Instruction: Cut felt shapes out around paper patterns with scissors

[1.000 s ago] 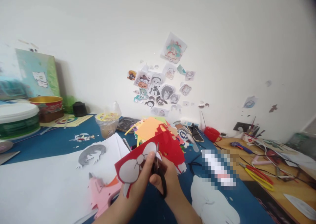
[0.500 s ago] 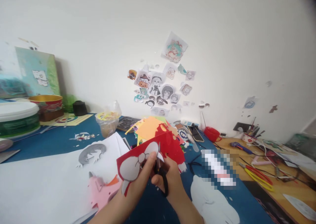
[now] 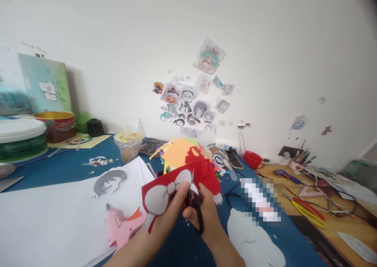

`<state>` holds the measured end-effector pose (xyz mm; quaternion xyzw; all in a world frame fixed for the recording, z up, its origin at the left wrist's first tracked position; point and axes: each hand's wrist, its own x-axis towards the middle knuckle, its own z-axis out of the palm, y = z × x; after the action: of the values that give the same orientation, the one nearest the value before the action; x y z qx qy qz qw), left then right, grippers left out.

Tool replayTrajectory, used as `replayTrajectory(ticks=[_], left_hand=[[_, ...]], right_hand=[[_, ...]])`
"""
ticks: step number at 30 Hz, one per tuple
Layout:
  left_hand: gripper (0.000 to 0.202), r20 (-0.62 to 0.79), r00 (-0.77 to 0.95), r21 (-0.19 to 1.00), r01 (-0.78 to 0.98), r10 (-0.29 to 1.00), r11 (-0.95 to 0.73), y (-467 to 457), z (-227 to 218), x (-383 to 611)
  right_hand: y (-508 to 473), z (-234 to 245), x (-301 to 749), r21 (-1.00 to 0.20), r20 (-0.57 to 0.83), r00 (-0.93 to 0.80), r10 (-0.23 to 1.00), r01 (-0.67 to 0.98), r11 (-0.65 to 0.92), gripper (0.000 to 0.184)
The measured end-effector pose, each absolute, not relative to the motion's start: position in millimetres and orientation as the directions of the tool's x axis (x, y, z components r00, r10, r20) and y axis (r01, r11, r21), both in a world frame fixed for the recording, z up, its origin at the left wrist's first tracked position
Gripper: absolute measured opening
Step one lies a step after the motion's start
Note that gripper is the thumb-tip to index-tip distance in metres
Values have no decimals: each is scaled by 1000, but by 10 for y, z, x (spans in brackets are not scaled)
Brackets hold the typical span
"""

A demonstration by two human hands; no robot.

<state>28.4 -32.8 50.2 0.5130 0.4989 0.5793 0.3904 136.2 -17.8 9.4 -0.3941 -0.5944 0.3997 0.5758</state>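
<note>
My left hand grips a sheet of red paper that has a white bow-shaped paper cutout lying over it. The thumb presses on the bow near its knot. In my right hand is a pair of scissors with black handles, its blades at the right edge of the bow. The fingers of my right hand are wrapped round the handles. Part of the blades and the fingers behind the paper are hidden.
Left lie a large white sheet, a grey hair-shaped cutout and a pink glue gun. Coloured paper scraps are piled behind my hands. A white cutout lies right, with pliers beyond and a plastic cup at the back.
Both hands, with the red paper, bow and scissors, have shifted slightly to the right. The scissors stay at the bow's right edge; the things on the table are unchanged.
</note>
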Motion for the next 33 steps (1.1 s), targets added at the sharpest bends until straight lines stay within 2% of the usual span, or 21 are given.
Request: replayTrajectory(ticks=[6,12,17,22,27,31,33], left_hand=[[23,197,-161,977,110,967,-181,-314,504,257],[29,84,-105,992,106,991,-73,-261,494,172],[29,72,-164,989,141,984,-49,-268,471,191],[39,-11,-167,979,200,986,45,-271,419,198],[41,51,-142,982,188,989,-24,-227,356,133],[39,64,-260,974,226,963,-4,-230,353,87],[38,71,-258,976,216,963,-14,-231,346,80]], right_hand=[[-159,65,1383,-930,356,-2,934,102,354,73],[-157,69,1405,-920,347,21,937,202,336,71],[-164,93,1400,-917,357,-2,934,189,351,70],[-173,108,1366,-918,356,10,934,190,348,71],[-185,96,1337,-928,320,-1,947,202,314,71],[-187,61,1328,-912,349,-4,937,228,341,69],[-196,60,1315,-923,347,-3,938,173,342,69]])
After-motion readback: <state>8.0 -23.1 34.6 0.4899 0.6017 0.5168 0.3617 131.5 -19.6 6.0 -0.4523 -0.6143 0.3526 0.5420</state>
